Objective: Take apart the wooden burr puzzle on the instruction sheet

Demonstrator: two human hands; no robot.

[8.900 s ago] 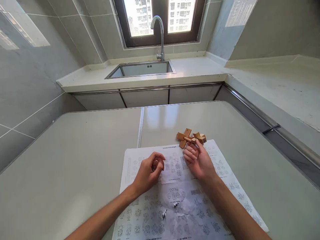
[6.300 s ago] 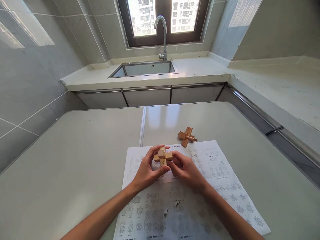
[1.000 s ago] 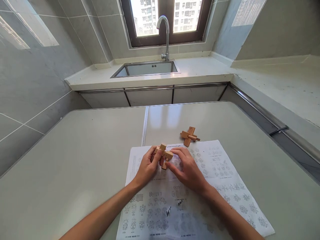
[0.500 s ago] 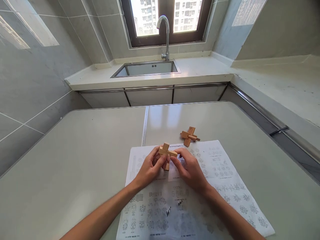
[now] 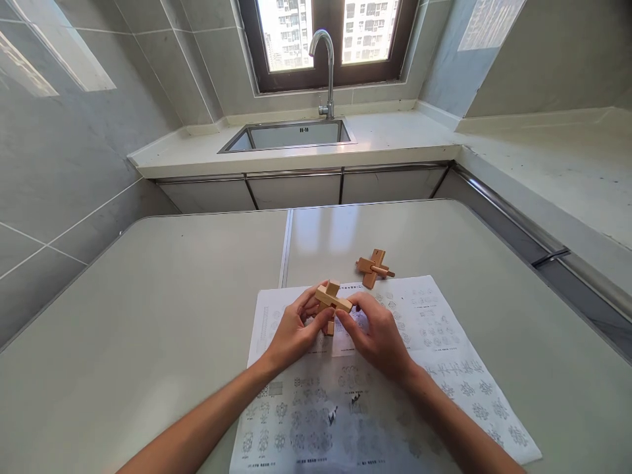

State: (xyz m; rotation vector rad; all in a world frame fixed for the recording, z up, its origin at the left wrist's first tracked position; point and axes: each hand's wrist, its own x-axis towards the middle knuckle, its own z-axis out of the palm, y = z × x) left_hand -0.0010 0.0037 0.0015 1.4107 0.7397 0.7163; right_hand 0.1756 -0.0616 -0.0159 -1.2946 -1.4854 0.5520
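Note:
A small wooden cross-shaped puzzle [image 5: 331, 301] is held up between both hands above a printed instruction sheet [image 5: 424, 342]. My left hand [image 5: 295, 330] grips its left and lower side with curled fingers. My right hand [image 5: 375, 334] pinches its right arm between thumb and fingers. A second wooden puzzle [image 5: 374, 267], with a round peg through it, lies on the table just past the sheet's far edge, apart from both hands.
The pale table [image 5: 148, 316] has a seam running away from me at its middle. Behind it runs a counter with a steel sink [image 5: 291, 135] and tap [image 5: 326, 69] under a window. A second counter [image 5: 543, 171] runs along the right.
Over the last second the puzzle has been turned and lifted slightly in my fingers, drifting a little right. Much earlier my right hand took it from beside the other puzzle.

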